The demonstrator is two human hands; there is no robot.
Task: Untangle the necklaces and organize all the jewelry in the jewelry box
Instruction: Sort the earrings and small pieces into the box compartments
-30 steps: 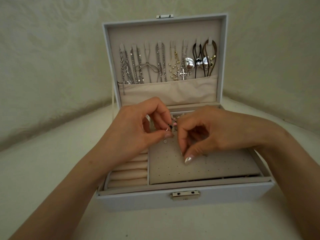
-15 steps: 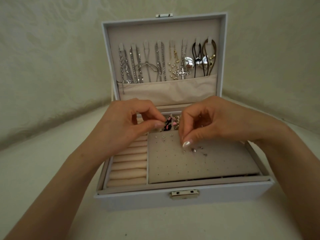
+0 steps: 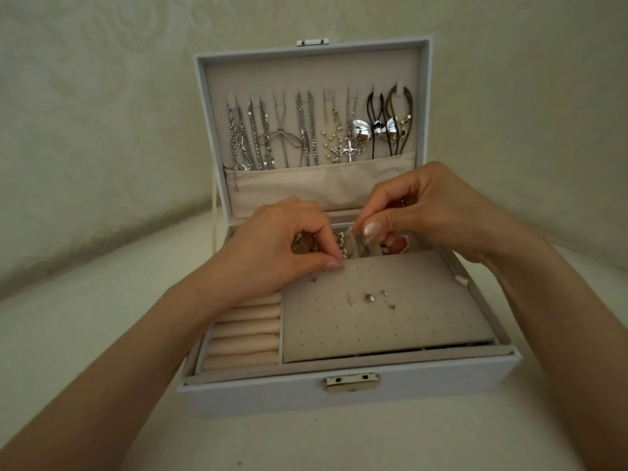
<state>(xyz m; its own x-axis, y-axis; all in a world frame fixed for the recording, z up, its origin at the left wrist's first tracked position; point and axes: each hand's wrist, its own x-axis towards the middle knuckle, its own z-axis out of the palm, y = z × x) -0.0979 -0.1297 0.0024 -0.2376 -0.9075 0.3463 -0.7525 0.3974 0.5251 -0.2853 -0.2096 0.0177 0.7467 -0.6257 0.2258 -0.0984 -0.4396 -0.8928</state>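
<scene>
Left hand (image 3: 282, 246), right hand (image 3: 428, 205), fingertips pinched, over jewelry box (image 3: 272, 397).

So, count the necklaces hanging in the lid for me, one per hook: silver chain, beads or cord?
Silver chains: 5
Beaded strand: 1
Black cord: 1
Brown cord: 1
Total: 8

Left hand (image 3: 278, 246) curls over the far left corner of the grey perforated earring panel (image 3: 384, 317), and what it pinches is too small to tell. Behind the panel, right hand (image 3: 424, 212) masks the rear compartments, its own pinch unclear too. Tiny silver studs (image 3: 368, 298) mid-panel: shapes unreadable. Both forearms (image 3: 102, 385) run off the frame's bottom edge.
</scene>
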